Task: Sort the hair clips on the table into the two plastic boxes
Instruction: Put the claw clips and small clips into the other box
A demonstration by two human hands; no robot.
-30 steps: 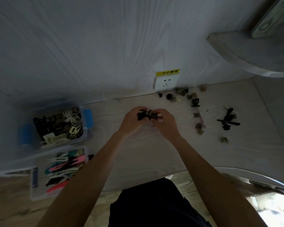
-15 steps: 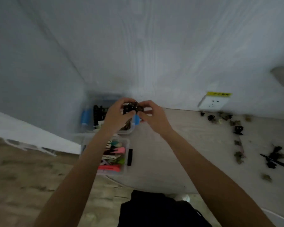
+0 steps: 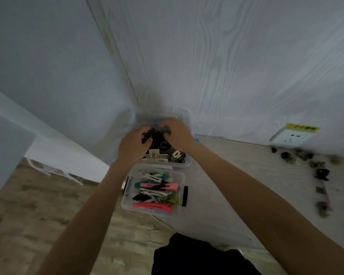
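While over the far box (image 3: pixel 184 116), dark claw clips (image 3: pixel 157 135) between curled fingers (image 3: pixel 145 133) of both hands, grip unclear.

Far box (image 3: pixel 184 116) half hidden behind the left hand (image 3: pixel 132 147) and right hand (image 3: pixel 178 135), its back wall smeared by blur; fingertips buried among the dark clips (image 3: pixel 157 138), so impossible to tell which are gripped. Loose clips (image 3: pixel 322 173) at the right of the table (image 3: pixel 236 175) too blurred to tell shapes, some cut off by the edge. Writing on the yellow label (image 3: pixel 303 128) above the wall socket (image 3: pixel 290 137) unreadable.
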